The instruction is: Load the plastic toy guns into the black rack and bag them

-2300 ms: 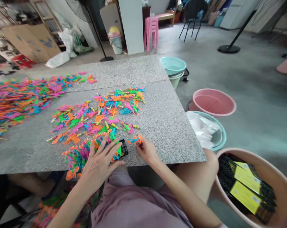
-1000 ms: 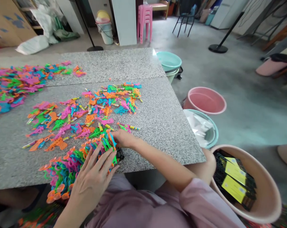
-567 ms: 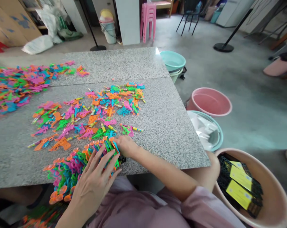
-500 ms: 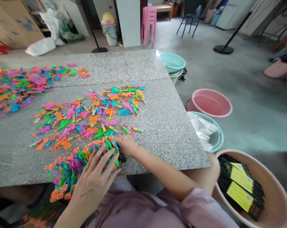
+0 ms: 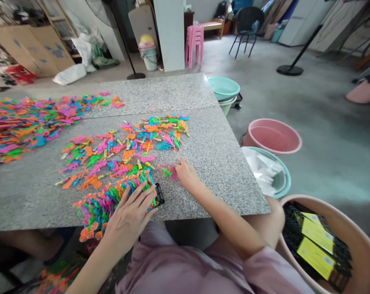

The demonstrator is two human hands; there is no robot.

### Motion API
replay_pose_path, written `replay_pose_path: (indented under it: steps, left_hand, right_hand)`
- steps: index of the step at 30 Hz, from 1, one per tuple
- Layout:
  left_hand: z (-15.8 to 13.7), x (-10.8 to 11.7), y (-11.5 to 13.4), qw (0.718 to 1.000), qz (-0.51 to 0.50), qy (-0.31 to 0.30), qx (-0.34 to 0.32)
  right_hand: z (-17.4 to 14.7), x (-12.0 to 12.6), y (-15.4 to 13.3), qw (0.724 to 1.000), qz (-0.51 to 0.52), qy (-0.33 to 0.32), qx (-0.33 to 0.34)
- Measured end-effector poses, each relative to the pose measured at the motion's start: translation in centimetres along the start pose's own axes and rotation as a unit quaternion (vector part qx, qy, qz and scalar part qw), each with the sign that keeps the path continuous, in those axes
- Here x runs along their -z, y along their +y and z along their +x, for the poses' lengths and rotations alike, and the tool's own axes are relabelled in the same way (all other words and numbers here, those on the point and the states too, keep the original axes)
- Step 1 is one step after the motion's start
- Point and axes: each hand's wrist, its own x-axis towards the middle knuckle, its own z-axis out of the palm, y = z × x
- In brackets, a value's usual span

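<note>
My left hand (image 5: 129,216) lies with fingers stretched and spread over a packed row of small plastic toy pieces (image 5: 103,206) with orange cup-shaped tips. The row stands along the table's front edge in a black plastic crate (image 5: 159,194), whose right end shows. Out to the right, my right hand (image 5: 186,175) is closed at a pink toy gun (image 5: 173,173), its fingertips pinching one end. The toy is slightly blurred, and green shows beside it. Just left of it spreads a loose heap of coloured toy guns (image 5: 126,156), some with yellow-labelled sticks.
A larger pile of toy guns (image 5: 34,122) covers the left of the speckled stone table (image 5: 203,134). On the floor at right stand a pink basin (image 5: 273,136), a teal basin (image 5: 282,175) with white plastic bags, and a big tub (image 5: 359,241) of black crates and yellow cards.
My right hand has left the crate's right end and moved right to the pink toy gun. My left hand stays on the row. The view has shifted slightly.
</note>
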Motion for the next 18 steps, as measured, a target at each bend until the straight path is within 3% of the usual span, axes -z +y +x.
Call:
replay_pose_path:
  steps: [2,4,6,8,10,12,15,18]
  left_hand:
    - [0.0,0.0,0.0,1.000,-0.009,-0.003,0.001]
    - [-0.1,0.0,-0.1,1.000,-0.019,-0.006,0.004]
    - [-0.2,-0.2,-0.2,1.000,-0.028,-0.011,0.005]
    - [-0.3,-0.4,-0.3,0.999,-0.035,-0.016,0.003]
    - [-0.3,-0.5,-0.4,0.999,-0.038,-0.016,0.001]
    - [-0.4,-0.5,-0.3,0.999,-0.034,-0.016,-0.003]
    - [-0.2,-0.3,0.0,1.000,-0.023,-0.012,-0.007]
    - [0.0,-0.1,0.3,1.000,-0.013,0.009,0.013]
  right_hand:
    - [-1.6,-0.5,-0.1,0.993,0.107,0.019,-0.050]
    - [-3.7,-1.5,-0.8,0.960,0.266,0.005,-0.092]
    - [-5.6,-2.9,-2.0,0.909,0.407,-0.025,-0.089]
    - [-6.8,-4.2,-3.2,0.881,0.468,-0.039,-0.057]
    - [-7.1,-5.1,-4.1,0.895,0.443,-0.039,-0.031]
    - [-6.6,-5.3,-4.5,0.928,0.368,-0.045,-0.020]
    - [-5.5,-4.2,-4.9,0.973,0.223,-0.062,0.006]
    - [-4.9,-2.7,-6.0,0.987,0.111,-0.097,0.057]
